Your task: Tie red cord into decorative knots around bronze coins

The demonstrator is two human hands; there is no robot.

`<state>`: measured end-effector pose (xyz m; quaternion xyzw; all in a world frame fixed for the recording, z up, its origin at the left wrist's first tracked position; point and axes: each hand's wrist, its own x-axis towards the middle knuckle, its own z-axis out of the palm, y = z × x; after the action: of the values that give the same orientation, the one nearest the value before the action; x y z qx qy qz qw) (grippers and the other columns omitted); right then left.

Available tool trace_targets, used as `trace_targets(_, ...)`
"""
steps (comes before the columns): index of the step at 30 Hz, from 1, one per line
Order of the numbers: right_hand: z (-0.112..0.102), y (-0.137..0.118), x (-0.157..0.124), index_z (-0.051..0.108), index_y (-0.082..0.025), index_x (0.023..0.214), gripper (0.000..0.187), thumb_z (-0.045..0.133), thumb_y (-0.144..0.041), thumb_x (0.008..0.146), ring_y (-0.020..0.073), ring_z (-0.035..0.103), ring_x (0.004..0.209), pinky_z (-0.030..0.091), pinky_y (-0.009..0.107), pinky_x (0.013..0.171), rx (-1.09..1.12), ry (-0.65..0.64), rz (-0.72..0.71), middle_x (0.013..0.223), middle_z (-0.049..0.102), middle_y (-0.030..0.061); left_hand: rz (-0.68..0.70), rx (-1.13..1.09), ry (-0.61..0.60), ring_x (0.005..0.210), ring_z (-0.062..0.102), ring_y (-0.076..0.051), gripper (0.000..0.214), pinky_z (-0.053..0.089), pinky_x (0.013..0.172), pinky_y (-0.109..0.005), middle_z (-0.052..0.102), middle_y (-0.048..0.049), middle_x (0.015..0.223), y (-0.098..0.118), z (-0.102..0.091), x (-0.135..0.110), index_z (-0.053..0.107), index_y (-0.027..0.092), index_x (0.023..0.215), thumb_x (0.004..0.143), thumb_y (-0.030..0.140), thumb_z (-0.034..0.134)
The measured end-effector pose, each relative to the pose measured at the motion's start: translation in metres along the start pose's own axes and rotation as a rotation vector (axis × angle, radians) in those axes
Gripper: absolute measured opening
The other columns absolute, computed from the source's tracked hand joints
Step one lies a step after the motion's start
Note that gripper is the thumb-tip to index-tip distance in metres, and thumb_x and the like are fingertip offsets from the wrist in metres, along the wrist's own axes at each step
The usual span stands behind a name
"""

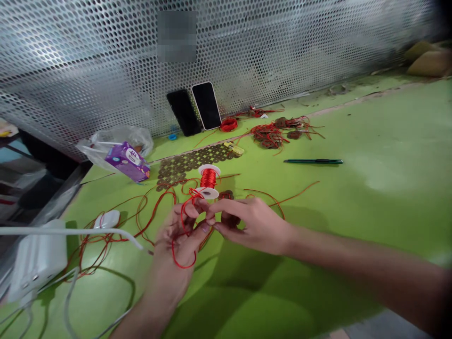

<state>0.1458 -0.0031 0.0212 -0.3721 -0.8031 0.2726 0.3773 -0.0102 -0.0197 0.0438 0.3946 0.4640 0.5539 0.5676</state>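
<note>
Red cord [183,266] loops over the palm and fingers of my left hand [183,235], whose thumb and fingers are closed on it. My right hand [250,219] meets it fingertip to fingertip, pinching at the same spot; what lies between those right fingertips is too small to make out. Just beyond the hands stands a white spool [208,180] wound with red cord. Dark round coins [226,194] lie partly hidden behind my right fingers. Loose cord [141,230] trails over the table to the left, and another strand [300,192] stretches to the right.
Rows of coins [190,162] lie flat behind the spool, beside a yellow cutter [234,149]. Farther back are a heap of corded coins [270,135] and two phones [206,106] leaning on perforated metal. A green pen [313,161], purple box [129,161] and white power bank [38,259] also lie around.
</note>
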Motion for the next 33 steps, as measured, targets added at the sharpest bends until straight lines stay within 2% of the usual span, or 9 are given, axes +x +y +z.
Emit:
trace_targets(3, 0.0022, 0.0018, 0.0006, 0.058, -0.020, 0.105, 0.023, 0.054, -0.017, 0.083, 0.0078, 0.053, 0.057, 0.038, 0.017, 0.057, 0.023, -0.004, 0.010, 0.068, 0.060, -0.0038, -0.030, -0.064, 0.046, 0.098, 0.061, -0.014, 0.028, 0.052, 0.072, -0.012, 0.068, 0.0037, 0.089, 0.0011, -0.0008, -0.0014, 0.057, 0.022, 0.069, 0.055, 0.005, 0.075)
trace_targets(8, 0.0044, 0.0044, 0.0003, 0.055, -0.018, 0.105, 0.024, 0.055, -0.015, 0.081, 0.0077, 0.053, 0.055, 0.037, 0.017, 0.054, 0.070, -0.052, 0.029, 0.065, 0.060, -0.0042, -0.108, -0.214, 0.044, 0.095, 0.063, -0.015, 0.032, 0.054, 0.072, -0.015, 0.069, 0.0032, 0.088, 0.0031, 0.0004, -0.0026, 0.060, 0.024, 0.072, 0.055, 0.002, 0.074)
trace_targets(13, 0.0053, 0.0032, -0.0010, 0.055, -0.018, 0.101, 0.020, 0.053, -0.017, 0.081, 0.0073, 0.054, 0.056, 0.040, 0.017, 0.058, 0.149, 0.046, 0.018, 0.065, 0.058, -0.0042, -0.129, -0.314, 0.077, 0.077, 0.066, -0.012, 0.031, 0.057, 0.067, -0.018, 0.069, 0.0050, 0.089, 0.0058, 0.0046, 0.0000, 0.062, 0.022, 0.072, 0.053, 0.001, 0.076)
trace_targets(19, 0.0047, 0.0018, -0.0024, 0.053, -0.019, 0.100, 0.018, 0.052, -0.020, 0.082, 0.0064, 0.049, 0.053, 0.039, 0.016, 0.055, 0.198, 0.073, 0.013, 0.063, 0.054, -0.0053, -0.162, -0.299, 0.120, 0.062, 0.064, -0.008, 0.044, 0.052, 0.053, -0.010, 0.070, 0.0061, 0.084, 0.0040, 0.0037, 0.0027, 0.064, 0.023, 0.083, 0.049, 0.001, 0.080)
trace_targets(29, 0.0086, 0.0054, -0.0044, 0.050, -0.018, 0.097, 0.017, 0.051, -0.018, 0.081, 0.0068, 0.049, 0.051, 0.037, 0.016, 0.052, 0.186, 0.006, 0.044, 0.061, 0.053, -0.0059, -0.163, -0.289, 0.072, 0.067, 0.065, -0.008, 0.039, 0.051, 0.054, -0.010, 0.068, 0.0032, 0.090, 0.0024, 0.0050, 0.0000, 0.061, 0.022, 0.083, 0.053, 0.001, 0.078)
trace_targets(33, 0.0081, 0.0045, -0.0056, 0.052, -0.018, 0.097, 0.016, 0.054, -0.020, 0.082, 0.0066, 0.048, 0.051, 0.038, 0.016, 0.053, 0.239, -0.014, 0.001, 0.061, 0.052, -0.0060, -0.171, -0.309, 0.035, 0.063, 0.064, -0.007, 0.040, 0.049, 0.049, -0.010, 0.069, 0.0036, 0.089, 0.0061, 0.0059, 0.0014, 0.062, 0.022, 0.083, 0.053, 0.000, 0.076)
